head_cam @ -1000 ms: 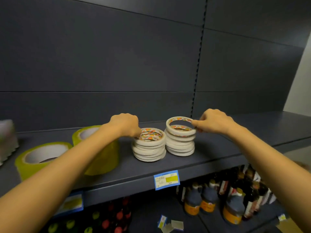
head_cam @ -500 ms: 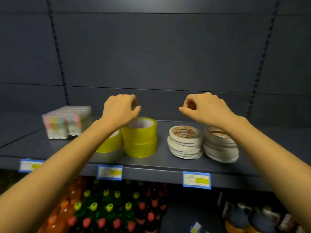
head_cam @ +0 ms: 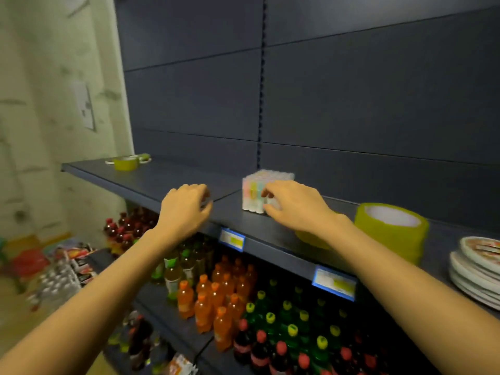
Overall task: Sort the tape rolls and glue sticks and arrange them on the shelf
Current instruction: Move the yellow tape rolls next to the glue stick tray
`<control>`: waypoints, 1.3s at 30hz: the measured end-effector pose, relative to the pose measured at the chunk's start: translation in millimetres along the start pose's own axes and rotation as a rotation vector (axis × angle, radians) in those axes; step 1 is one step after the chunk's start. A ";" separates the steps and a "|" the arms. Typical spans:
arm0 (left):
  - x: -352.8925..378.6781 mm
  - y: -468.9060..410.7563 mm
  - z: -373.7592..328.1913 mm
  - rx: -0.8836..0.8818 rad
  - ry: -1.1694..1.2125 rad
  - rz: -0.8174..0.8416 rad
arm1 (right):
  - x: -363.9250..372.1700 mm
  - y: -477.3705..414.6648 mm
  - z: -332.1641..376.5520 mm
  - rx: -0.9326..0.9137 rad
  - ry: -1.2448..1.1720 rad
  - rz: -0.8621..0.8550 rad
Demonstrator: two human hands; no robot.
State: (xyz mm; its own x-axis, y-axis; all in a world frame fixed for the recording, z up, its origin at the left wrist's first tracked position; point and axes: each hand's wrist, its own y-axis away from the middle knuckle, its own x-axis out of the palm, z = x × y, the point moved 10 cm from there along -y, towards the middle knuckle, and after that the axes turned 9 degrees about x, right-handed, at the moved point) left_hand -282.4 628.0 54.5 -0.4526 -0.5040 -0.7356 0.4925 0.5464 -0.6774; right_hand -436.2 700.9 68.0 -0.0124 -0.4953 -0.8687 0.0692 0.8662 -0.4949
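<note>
Right hand [head_cam: 295, 205] gripped the glue pack [head_cam: 254, 190] at its 4 o'clock corner, likely to square it; left hand [head_cam: 184, 209], at 9 o'clock, hovered loosely curled (apparently empty).

Single view. The head camera sits above and behind both forearms, close in. It faces forward and down, turned left along the shelf [head_cam: 162, 180]. The left hand [head_cam: 185, 212], right hand [head_cam: 295, 209] and glue stick pack [head_cam: 254, 190] occupy mid-frame. The wide lens also covers the bottles [head_cam: 216, 301] below and the wall [head_cam: 40, 104] at far left.
</note>
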 end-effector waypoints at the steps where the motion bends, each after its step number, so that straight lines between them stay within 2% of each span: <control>1: -2.2 5.1 17.1 -0.015 -0.008 -0.007 | 6.1 -8.5 13.8 -0.015 -0.018 -0.003; 11: -10.2 36.5 199.0 -0.036 -0.123 0.057 | 93.7 -106.7 173.8 -0.075 -0.083 0.077; 21: -15.5 51.1 359.9 -0.100 -0.105 0.099 | 162.0 -211.2 305.7 -0.071 -0.161 0.129; 32: 31.2 31.2 502.7 -0.183 -0.109 0.064 | 252.1 -337.8 364.2 -0.049 -0.139 0.189; 39: 85.1 -33.0 589.2 -0.174 -0.098 0.095 | 302.4 -450.9 363.9 0.084 -0.154 0.133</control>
State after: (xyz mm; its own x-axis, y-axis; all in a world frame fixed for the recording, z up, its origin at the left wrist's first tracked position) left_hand 100.8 173.0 14.8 -0.3317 -0.5028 -0.7982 0.3897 0.6975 -0.6013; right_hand -108.2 136.5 37.0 0.1549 -0.3873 -0.9089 0.1432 0.9190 -0.3672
